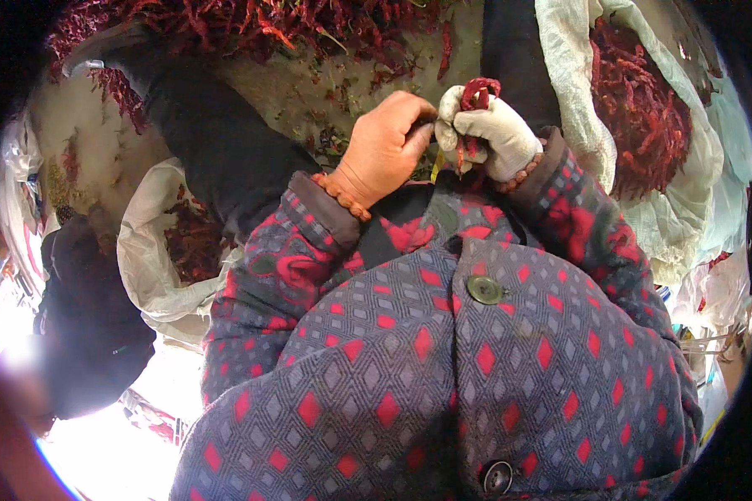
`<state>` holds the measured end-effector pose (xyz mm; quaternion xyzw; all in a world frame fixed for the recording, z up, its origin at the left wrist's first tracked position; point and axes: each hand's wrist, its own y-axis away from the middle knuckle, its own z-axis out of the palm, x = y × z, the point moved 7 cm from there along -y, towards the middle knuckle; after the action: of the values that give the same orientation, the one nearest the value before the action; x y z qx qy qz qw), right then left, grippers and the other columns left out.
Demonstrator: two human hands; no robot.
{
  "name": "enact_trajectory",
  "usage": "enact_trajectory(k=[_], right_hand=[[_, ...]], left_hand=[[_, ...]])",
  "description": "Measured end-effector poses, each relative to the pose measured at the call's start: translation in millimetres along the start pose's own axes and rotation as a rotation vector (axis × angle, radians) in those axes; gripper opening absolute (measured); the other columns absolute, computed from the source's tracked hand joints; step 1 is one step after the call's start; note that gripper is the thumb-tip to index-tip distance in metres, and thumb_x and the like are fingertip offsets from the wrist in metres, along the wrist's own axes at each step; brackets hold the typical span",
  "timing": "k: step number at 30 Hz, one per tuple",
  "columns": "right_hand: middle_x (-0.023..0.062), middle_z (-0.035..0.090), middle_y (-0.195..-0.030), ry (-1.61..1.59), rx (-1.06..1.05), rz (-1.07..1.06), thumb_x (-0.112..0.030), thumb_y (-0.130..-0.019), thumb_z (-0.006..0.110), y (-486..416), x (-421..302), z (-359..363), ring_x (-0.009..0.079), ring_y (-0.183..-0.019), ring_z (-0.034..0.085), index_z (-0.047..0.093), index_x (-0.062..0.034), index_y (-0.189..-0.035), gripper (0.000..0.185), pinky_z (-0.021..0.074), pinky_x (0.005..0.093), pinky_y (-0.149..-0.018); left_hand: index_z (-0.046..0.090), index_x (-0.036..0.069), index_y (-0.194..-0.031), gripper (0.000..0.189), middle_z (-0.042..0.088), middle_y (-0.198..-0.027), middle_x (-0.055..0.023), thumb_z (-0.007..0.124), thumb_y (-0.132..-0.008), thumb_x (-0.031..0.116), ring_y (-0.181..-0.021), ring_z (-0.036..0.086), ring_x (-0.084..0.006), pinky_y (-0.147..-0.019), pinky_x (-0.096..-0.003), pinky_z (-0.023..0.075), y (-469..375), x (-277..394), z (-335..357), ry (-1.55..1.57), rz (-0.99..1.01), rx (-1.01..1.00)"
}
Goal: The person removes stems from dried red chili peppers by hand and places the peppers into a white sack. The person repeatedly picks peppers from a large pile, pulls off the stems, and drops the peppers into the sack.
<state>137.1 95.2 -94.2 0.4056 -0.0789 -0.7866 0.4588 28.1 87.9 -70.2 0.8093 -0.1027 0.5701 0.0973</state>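
Note:
My right hand (pixel 504 134), in a pale work glove, is closed around several dried red chili peppers (pixel 480 91). One curled pepper stands above the thumb, and the orange-red tip of another pepper (pixel 460 156) hangs below the fingers. My bare left hand (pixel 385 144) is beside it on the left, back of the hand up. Its thumb and forefinger are drawn together against the glove's fingertips; whether something thin is pinched between them is hidden. Both hands are held up in front of my patterned coat (pixel 376 351).
Dried red chilies lie in a heap (pixel 326 25) on the floor ahead, with plant scraps nearer. An open white sack (pixel 573 81) of chilies stands right, a smaller sack (pixel 139 250) left. Black-trousered legs (pixel 225 125) extend forward. Another person in dark clothing (pixel 94 313) is at left.

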Motion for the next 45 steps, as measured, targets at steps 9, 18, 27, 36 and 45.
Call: enact_trajectory(k=[9,18,27,36,45], right_hand=[[0.0026,0.053,-0.064,0.128,0.188,0.041,-0.013,-0.075,0.055,2.7,-6.3,-6.8,0.0088,-0.049,0.046,0.053,-0.005,-0.084,0.012,0.0386,0.0208,-0.045],[-0.0031,0.052,-0.062,0.551,0.198,0.134,-0.018,-0.076,0.062,-5.8,12.6,8.6,0.0051,-0.057,0.046,0.059,-0.0044,-0.083,0.015,0.0385,0.0201,-0.052],[0.0,0.056,-0.069,0.811,0.12,0.158,-0.008,-0.078,0.058,1.7,7.7,15.2,0.005,-0.065,0.05,0.057,-0.0002,-0.083,0.01,0.0427,0.0206,-0.058],[-0.0041,0.053,-0.072,1.098,0.71,-0.368,-0.013,-0.077,0.054,98.4,-148.7,-34.3,0.0045,-0.06,0.046,0.059,-0.0051,-0.088,0.015,0.0395,0.0188,-0.057],[0.0159,0.055,-0.107,1.746,1.34,-0.094,-0.03,-0.073,0.061,241.3,-248.2,-161.0,0.0228,-0.097,0.053,0.037,-0.0041,-0.125,0.063,0.0386,0.029,-0.086]], left_hand=[[0.056,0.001,-0.089,0.01,0.055,-0.082,0.0023,0.053,-0.082,0.007,-0.073,0.051,-0.0071,-0.066,-0.0206,0.0415,44.0,-65.9,-19.6,0.475,-0.46,0.213],[0.055,0.002,-0.088,0.008,0.052,-0.079,0.0027,0.055,-0.082,0.008,-0.076,0.047,-0.0055,-0.068,-0.0179,0.0374,24.8,-27.9,-5.3,0.525,-0.283,0.143],[0.057,0.002,-0.086,0.013,0.056,-0.075,-0.008,0.053,-0.079,0.013,-0.066,0.054,-0.0198,-0.06,-0.0304,0.0427,51.8,-29.2,-26.7,-0.066,-0.221,-0.205],[0.054,0.005,-0.073,0.016,0.054,-0.076,-0.012,0.053,-0.077,0.021,-0.067,0.054,-0.0331,-0.059,-0.0427,0.0427,59.8,-52.7,-67.8,-0.863,-0.243,-0.205],[0.05,0.006,-0.082,0.008,0.053,-0.08,-0.0132,0.048,-0.076,0.011,-0.07,0.055,-0.0346,-0.058,-0.043,0.0458,-45.2,-54.0,-31.8,-0.764,0.114,-0.138]])
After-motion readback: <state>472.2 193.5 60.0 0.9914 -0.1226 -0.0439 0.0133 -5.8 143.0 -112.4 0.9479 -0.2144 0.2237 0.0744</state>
